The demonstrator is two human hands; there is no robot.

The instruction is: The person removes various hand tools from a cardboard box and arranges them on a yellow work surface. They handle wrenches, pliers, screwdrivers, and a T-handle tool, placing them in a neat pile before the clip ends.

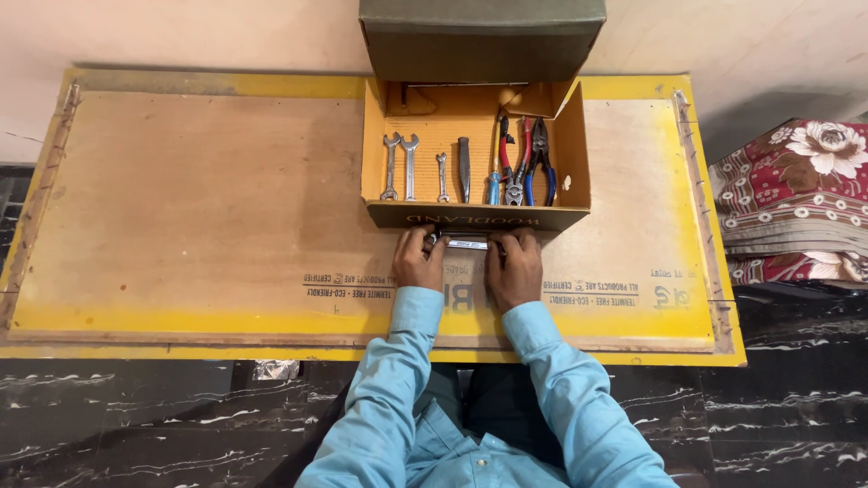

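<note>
The metal tool (467,242) by the box's front wall shows only a short shiny stretch; its ends vanish under the left hand (419,260) and right hand (515,267), so its kind cannot be told. The box lid (479,36) is cut by the top edge. The folded floral cloth (796,203) beyond the counter's right edge runs out of frame.

Both arms in light-blue sleeves reach forward, forearms converging toward the box (475,215). The left hand (419,259) and right hand (515,267) lie side by side just below its front wall — fingers curled, knuckles up.
</note>
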